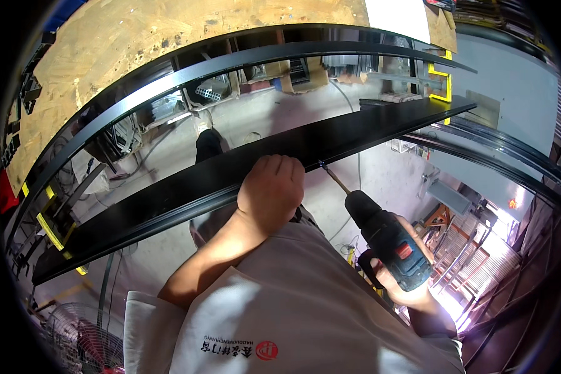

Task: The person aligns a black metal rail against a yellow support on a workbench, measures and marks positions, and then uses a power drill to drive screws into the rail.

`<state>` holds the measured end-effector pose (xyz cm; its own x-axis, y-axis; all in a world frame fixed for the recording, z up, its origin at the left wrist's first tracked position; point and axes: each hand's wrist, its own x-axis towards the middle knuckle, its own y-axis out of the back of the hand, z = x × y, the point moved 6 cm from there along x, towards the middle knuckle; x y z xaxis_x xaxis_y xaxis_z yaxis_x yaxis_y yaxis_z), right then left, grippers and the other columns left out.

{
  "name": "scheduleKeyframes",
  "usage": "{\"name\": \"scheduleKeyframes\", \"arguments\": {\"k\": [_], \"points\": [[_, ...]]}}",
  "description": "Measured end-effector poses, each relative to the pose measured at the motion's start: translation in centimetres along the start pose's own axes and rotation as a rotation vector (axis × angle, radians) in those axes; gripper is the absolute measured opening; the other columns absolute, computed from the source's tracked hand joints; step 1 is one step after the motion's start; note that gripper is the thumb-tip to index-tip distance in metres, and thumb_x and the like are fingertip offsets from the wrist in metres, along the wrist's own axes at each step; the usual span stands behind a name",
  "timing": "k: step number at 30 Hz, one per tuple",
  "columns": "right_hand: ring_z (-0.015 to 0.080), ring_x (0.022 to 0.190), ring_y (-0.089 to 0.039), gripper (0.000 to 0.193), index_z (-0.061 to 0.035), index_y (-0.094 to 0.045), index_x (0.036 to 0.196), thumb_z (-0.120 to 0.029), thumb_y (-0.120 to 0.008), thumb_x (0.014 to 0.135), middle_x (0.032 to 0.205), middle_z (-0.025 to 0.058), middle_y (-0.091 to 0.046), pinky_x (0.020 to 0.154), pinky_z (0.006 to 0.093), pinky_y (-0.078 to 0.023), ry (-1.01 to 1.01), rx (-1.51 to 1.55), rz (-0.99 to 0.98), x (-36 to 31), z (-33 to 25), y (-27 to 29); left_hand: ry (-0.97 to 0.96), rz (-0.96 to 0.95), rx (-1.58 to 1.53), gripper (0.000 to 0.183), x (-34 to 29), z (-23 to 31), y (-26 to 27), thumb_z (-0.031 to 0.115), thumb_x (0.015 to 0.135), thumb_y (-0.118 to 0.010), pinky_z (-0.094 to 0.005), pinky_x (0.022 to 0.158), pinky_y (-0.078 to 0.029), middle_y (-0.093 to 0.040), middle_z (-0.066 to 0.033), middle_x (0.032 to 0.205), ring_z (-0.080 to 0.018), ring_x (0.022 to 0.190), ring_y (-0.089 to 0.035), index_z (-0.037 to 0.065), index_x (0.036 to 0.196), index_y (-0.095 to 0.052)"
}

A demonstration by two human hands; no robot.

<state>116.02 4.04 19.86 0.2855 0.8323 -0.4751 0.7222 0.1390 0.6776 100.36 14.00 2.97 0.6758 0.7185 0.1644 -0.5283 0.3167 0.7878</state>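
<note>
A long, dark metal profile [336,134] runs slantwise across the view, from the lower left to the upper right. My left hand [271,190] is closed over its near edge around the middle, with the fingers curled on the top face. In my right hand [405,290] is a blue and black cordless drill [383,240], held by the handle. Its long thin bit [338,179] points up and left, with the tip at the near edge of the profile, just right of my left hand. Whether the tip touches the metal I cannot tell.
Yellow-edged supports [444,81] carry the profile at both ends. Beyond it lies a second dark bar [243,59], then a wooden-topped bench [149,34] with boxes of parts [212,90] beneath. Dark rails [498,162] reach out at right. A fan [84,336] stands lower left.
</note>
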Motion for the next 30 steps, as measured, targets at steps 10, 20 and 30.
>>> {"name": "scheduleKeyframes", "arguments": {"k": [10, 20, 30], "points": [[0.0200, 0.097, -0.068, 0.069, 0.0091, -0.049, 0.137, -0.016, -0.075, 0.078, 0.113, 0.0167, -0.069, 0.090, 0.0321, -0.053, -0.042, -0.064, -0.169, 3.5, -2.4, 0.7, -0.004, 0.023, -0.013, 0.022, 0.1, -0.1, 0.2, 0.013, 0.079, -0.066, -0.0355, 0.076, -0.051, -0.061, -0.0123, 0.085, -0.0264, 0.078, -0.059, -0.002, 0.094, -0.064], [0.0271, 0.101, -0.070, 0.060, 0.0011, -0.052, 0.135, -0.011, -0.073, 0.081, 0.118, 0.0165, -0.066, 0.089, 0.0346, -0.054, -0.093, -0.264, -0.329, 6.9, -6.1, 1.2, 0.001, 0.009, -0.028, 0.020, 0.4, -0.2, 0.4, 0.011, 0.080, -0.064, -0.0348, 0.073, -0.052, -0.061, -0.0148, 0.084, -0.0264, 0.076, -0.059, -0.005, 0.092, -0.064], [0.0145, 0.077, -0.071, 0.041, 0.0000, -0.064, 0.122, -0.029, -0.066, 0.094, 0.093, 0.0111, -0.075, 0.071, 0.0264, -0.056, -0.735, -0.035, -0.472, 6.0, -2.7, 1.0, -0.023, -0.015, -0.012, 0.019, 0.7, -0.3, 0.4, 0.008, 0.078, -0.060, -0.0335, 0.073, -0.055, -0.065, -0.0164, 0.078, -0.0239, 0.072, -0.062, -0.007, 0.085, -0.068]]}}
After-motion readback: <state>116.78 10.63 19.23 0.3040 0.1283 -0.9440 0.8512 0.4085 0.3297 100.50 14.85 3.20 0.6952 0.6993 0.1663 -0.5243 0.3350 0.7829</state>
